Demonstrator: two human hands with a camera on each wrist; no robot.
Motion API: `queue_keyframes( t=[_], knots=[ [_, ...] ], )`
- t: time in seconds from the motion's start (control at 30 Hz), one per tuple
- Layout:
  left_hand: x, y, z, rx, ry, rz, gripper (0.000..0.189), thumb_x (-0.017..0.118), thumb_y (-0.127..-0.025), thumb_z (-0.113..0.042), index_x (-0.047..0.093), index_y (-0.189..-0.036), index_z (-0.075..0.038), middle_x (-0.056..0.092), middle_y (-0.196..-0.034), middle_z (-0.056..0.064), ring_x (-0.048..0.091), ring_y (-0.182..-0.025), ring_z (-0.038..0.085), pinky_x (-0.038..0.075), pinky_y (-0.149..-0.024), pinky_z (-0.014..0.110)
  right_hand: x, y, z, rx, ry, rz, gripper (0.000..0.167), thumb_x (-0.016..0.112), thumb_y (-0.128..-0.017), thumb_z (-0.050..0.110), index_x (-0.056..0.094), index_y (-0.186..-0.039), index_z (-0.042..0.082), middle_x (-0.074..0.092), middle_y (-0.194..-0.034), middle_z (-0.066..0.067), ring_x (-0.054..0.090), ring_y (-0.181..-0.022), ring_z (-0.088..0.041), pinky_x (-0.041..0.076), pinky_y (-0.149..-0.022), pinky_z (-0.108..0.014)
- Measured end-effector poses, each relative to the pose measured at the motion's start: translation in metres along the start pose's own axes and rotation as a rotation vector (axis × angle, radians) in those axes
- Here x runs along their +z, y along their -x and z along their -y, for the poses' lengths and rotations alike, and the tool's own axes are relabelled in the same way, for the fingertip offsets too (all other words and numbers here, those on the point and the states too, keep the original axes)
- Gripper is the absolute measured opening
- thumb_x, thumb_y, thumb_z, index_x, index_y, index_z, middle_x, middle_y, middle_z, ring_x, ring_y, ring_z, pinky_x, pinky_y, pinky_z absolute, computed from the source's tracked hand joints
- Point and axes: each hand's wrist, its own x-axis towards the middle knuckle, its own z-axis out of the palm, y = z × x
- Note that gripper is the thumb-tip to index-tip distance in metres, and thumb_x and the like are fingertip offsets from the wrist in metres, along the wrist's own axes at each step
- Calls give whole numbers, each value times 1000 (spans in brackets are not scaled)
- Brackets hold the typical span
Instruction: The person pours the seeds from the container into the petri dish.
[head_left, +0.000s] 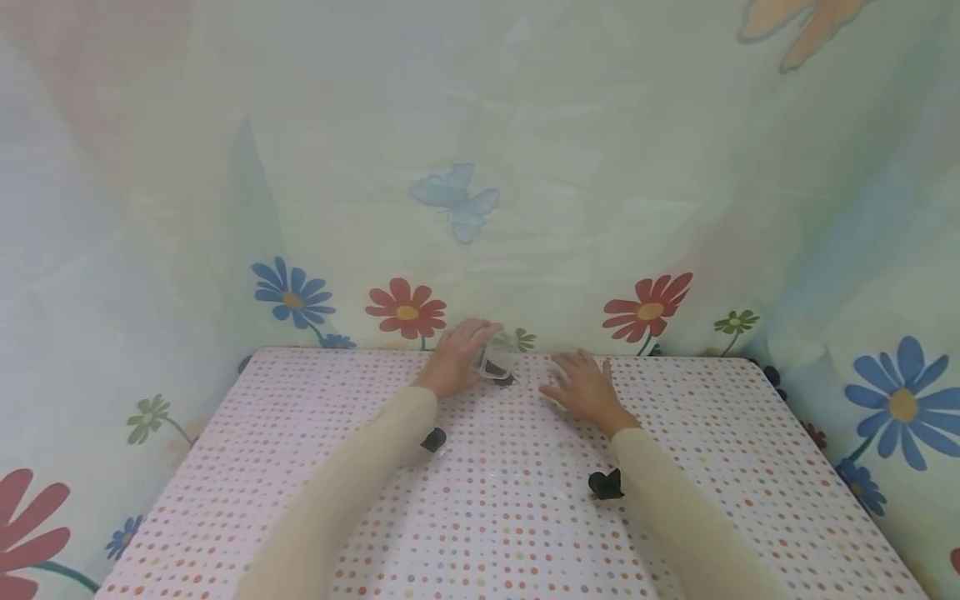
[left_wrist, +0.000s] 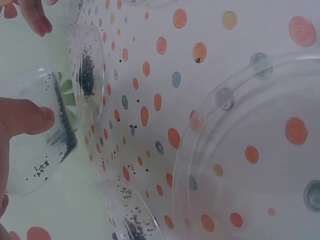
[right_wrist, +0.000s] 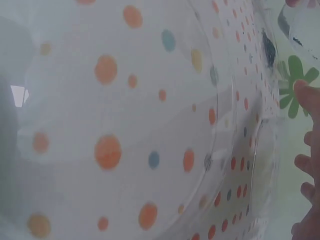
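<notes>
My left hand (head_left: 457, 358) grips a clear plastic cup (left_wrist: 32, 155), its thumb against the wall. The cup is tilted, with small black grains (left_wrist: 62, 127) gathered along one side. Close by the cup, a shallow clear dish (left_wrist: 100, 82) holds a dark heap of the same grains. A second clear dish (left_wrist: 150, 217) with scattered grains shows at the bottom of the left wrist view. My right hand (head_left: 583, 390) is held over the far part of the table, fingers spread and loosely bent, nothing visible in its grasp. A clear container (right_wrist: 263, 160) lies near those fingers in the right wrist view.
A large clear round dish (left_wrist: 200, 115) lies on the dotted tabletop (head_left: 495, 517), nearer than the small dishes. Several stray grains dot the surface around them. A flowered cloth backdrop (head_left: 540, 275) rises behind the table's far edge and along both sides.
</notes>
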Motion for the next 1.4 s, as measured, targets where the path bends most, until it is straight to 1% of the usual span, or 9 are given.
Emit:
queue_keyframes(
  t=[0.13,0.27,0.4,0.5,0.6,0.77,1.07,1.3,1.4],
  knots=[
    [1,-1,-6,-5,20,-4,85,80,-73,-10,39,-145,-23,46,-142,0,43,-134,20,41,-109,43,-2,5,-8,17,14,6,69,59,-91,50,44,-144,8,41,-149,-20,23,-144,-44,9,-111,-75],
    [0,-2,-10,-21,38,-13,83,80,-74,-10,40,-145,-21,46,-143,0,42,-135,20,41,-110,43,-3,8,-14,11,17,-6,70,59,-90,51,44,-143,8,41,-149,-21,23,-143,-44,10,-110,-75],
    [-1,-2,-10,-36,29,-10,84,81,-74,-11,38,-146,-22,45,-144,0,40,-137,19,41,-109,41,-3,9,-18,14,26,0,71,57,-91,53,43,-144,8,40,-150,-21,22,-144,-45,10,-110,-75],
    [0,-4,-12,-33,22,-7,86,81,-74,-13,36,-147,-23,44,-145,-1,39,-137,18,42,-109,39,-5,12,-22,33,47,18,73,56,-91,54,41,-145,8,38,-151,-22,21,-144,-46,9,-110,-75],
    [0,-5,-13,-27,36,-27,88,82,-72,-13,36,-147,-22,45,-144,0,40,-137,19,43,-108,40,-6,15,-25,42,48,25,75,57,-90,54,39,-145,6,37,-151,-24,20,-144,-47,9,-111,-74],
    [0,-9,-16,-23,44,-57,88,83,-71,-12,38,-146,-22,47,-142,1,41,-136,20,45,-104,42,-5,18,-31,50,12,38,76,57,-90,54,39,-145,5,37,-151,-24,19,-144,-47,8,-112,-73],
    [5,-16,-29,-30,37,2,86,78,-74,-12,34,-148,-23,43,-145,-1,38,-138,17,44,-105,39,-4,22,-35,80,8,40,76,59,-89,54,41,-144,4,38,-150,-24,19,-144,-47,10,-111,-74],
    [8,-18,-35,-21,26,-3,89,81,-73,-16,35,-148,-21,44,-145,0,39,-137,18,46,-101,40,-5,26,-37,94,0,45,76,58,-90,53,39,-144,3,37,-150,-25,19,-144,-47,9,-111,-73],
    [11,-21,-38,-21,25,-1,89,81,-73,-17,34,-149,-23,43,-146,0,39,-138,18,45,-102,39,-6,28,-39,95,-7,40,76,58,-90,53,39,-144,2,36,-150,-25,19,-144,-48,9,-111,-73]
  ],
)
